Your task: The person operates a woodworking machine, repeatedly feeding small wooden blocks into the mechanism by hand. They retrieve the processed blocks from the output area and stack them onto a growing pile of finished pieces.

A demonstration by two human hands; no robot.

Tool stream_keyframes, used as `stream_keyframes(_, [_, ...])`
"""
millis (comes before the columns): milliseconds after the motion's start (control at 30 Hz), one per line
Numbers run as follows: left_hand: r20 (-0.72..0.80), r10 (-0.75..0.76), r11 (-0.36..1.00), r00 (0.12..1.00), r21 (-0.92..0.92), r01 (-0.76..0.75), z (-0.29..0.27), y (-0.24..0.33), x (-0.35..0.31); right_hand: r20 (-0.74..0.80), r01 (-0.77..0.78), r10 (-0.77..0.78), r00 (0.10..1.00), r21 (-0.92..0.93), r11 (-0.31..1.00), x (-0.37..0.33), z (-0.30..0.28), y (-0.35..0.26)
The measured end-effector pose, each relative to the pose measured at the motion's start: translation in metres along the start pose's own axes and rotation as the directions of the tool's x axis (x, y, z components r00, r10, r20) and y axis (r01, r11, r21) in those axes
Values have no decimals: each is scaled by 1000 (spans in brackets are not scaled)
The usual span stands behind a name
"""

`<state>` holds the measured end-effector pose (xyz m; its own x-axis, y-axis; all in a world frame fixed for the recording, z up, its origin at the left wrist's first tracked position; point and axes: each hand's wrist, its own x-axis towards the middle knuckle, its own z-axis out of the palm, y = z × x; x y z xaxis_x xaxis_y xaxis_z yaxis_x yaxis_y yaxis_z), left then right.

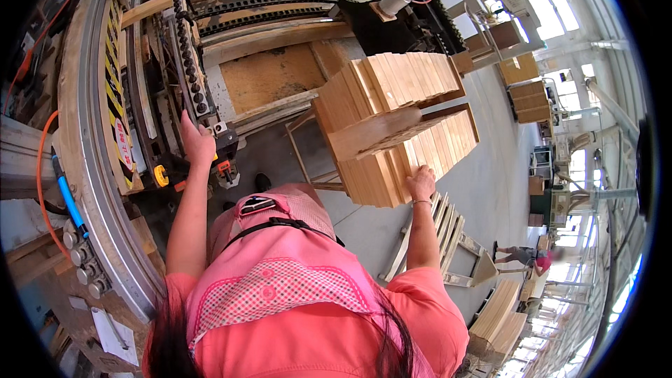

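Observation:
My left hand (pixel 198 143) reaches up to the near end of a metal rail (pixel 187 70) lined with black round knobs. Its fingers and thumb lie around that end, beside a small metal block with a dark housing (pixel 226 141). My right hand (pixel 421 183) rests on the near side of a tall stack of light wooden boards (pixel 392 161), fingers apart and bent against the board edges. A second row of boards (pixel 399 80) stands behind, with a gap between the two rows. The undersides of my fingers are hidden.
A curved machine frame (pixel 77 133) with a yellow-black warning strip runs along the left. Past the rail lies a wooden bed (pixel 269 77) with black chains. A slatted wooden pallet (pixel 448 238) stands right of me. Another person (pixel 525 257) is farther off.

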<state>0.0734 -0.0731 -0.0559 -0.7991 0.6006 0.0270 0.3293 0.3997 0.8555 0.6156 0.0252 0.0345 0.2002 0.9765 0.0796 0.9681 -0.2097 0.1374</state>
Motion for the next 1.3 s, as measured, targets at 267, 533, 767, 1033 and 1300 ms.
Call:
stream_keyframes(267, [-68, 50, 999, 996, -10, -51, 4, -10, 1, 81, 43, -56, 995, 160, 986, 15, -48, -29])
stream_keyframes(533, [-33, 17, 1000, 999, 2, -17, -4, 8, -4, -129, 751, -743, 657, 197, 630, 79, -113, -256])
stream_keyframes(767, [-7, -32, 999, 999, -39, 31, -8, 15, -10, -387, 979, -921, 47, 202, -35, 116, -128, -528])
stream_keyframes(1033, [-100, -302, 951, 948, -93, 294, -35, 50, -16, -352, 980, -925, -142, 79, -181, 92, -130, -763])
stream_keyframes(1300, [-218, -329, 938, 919, -193, 289, -27, 76, 0, -169, 943, -946, -275, 142, -300, 78, -124, -844])
